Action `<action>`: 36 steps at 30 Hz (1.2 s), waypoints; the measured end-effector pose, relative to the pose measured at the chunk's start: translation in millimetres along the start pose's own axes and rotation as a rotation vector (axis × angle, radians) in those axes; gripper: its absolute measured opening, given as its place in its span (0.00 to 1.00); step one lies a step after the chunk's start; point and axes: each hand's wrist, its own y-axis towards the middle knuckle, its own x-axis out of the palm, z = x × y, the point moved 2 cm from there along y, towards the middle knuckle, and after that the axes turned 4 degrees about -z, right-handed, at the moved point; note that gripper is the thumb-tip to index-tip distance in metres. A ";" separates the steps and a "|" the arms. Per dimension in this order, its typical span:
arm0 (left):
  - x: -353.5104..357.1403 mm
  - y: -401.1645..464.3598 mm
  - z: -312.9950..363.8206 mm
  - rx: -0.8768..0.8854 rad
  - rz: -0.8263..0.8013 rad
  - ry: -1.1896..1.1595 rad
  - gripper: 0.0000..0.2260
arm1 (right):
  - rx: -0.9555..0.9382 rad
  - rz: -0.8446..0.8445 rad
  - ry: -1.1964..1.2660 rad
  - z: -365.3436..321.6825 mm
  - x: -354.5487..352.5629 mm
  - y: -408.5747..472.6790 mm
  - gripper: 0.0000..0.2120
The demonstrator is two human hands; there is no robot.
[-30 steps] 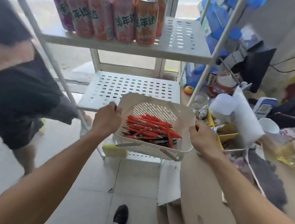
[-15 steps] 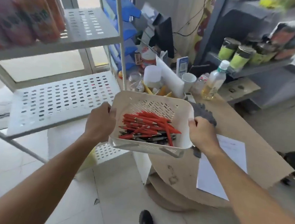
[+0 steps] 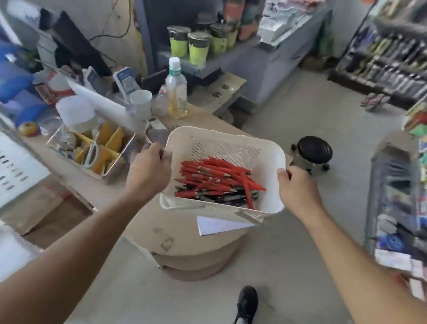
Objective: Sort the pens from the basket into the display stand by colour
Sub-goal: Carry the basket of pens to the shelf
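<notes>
The pens lie loose in a heap at the near end of the basket, red ones on top and darker ones underneath, and the basket tips down toward me. If I tilt it further or swing it, I judge the heap could slide against the low near wall and some pens could spill to the floor. The room around me is blurred (I cannot pick out the display stand anywhere in it), so carrying the basket toward the wrong shelf is another risk.

My left hand clamps the basket's left rim, fingers curled over the edge. My right hand grips the right rim the same way, thumb on top. Both arms reach forward, elbows slightly bent, holding the basket in the air above the brown table, just over a white sheet of paper.
</notes>
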 end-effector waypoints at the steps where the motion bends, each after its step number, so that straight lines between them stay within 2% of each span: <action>1: 13.4 5.1 16.4 0.022 -0.020 0.002 0.10 | 0.024 0.016 0.008 15.5 -11.3 4.6 0.17; 6: 90.1 28.0 107.4 0.085 -0.106 -0.011 0.11 | 0.114 0.074 0.010 99.5 -66.5 44.0 0.15; 16: 212.9 80.3 256.5 0.143 -0.174 -0.015 0.13 | 0.196 0.133 0.038 226.0 -163.3 136.2 0.18; 26: 285.6 142.2 356.3 0.211 -0.222 -0.011 0.13 | 0.297 0.180 0.072 291.0 -211.6 207.7 0.18; 36: 350.2 249.2 421.2 0.343 -0.329 -0.035 0.13 | 0.407 0.285 0.050 311.8 -227.3 294.0 0.16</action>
